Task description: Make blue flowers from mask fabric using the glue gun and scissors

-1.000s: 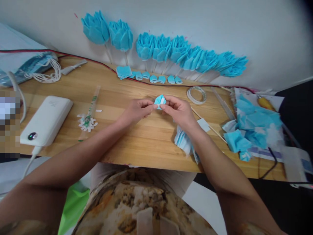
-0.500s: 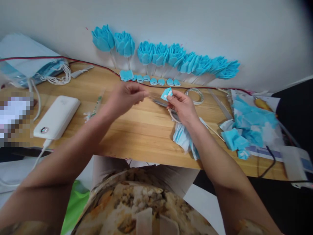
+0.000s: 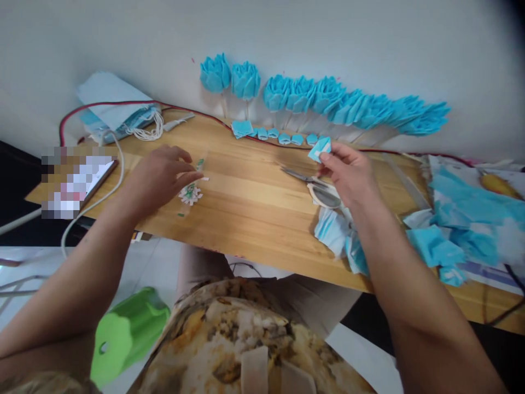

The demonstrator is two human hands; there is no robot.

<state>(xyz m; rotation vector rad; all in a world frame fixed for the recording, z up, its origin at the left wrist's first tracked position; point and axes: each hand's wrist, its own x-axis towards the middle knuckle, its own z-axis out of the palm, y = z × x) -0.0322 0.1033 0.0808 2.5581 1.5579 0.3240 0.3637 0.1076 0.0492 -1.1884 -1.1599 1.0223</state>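
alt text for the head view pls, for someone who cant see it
A person's right hand holds a small folded blue piece above a wooden table, with scissors beside that hand. The left hand is open near white strips; behind, a row of stemmed blue flowers stands along the wall.

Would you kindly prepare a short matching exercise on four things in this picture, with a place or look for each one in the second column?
1. folded blue piece
2. scissors
3. blue flowers
4. green container

A. in a row along the wall, on thin stems
B. lower than the desk, toward the person's left
C. between the thumb and fingers of the right hand
D. white-handled, blades pointing left

Pairs: 1-C, 2-D, 3-A, 4-B
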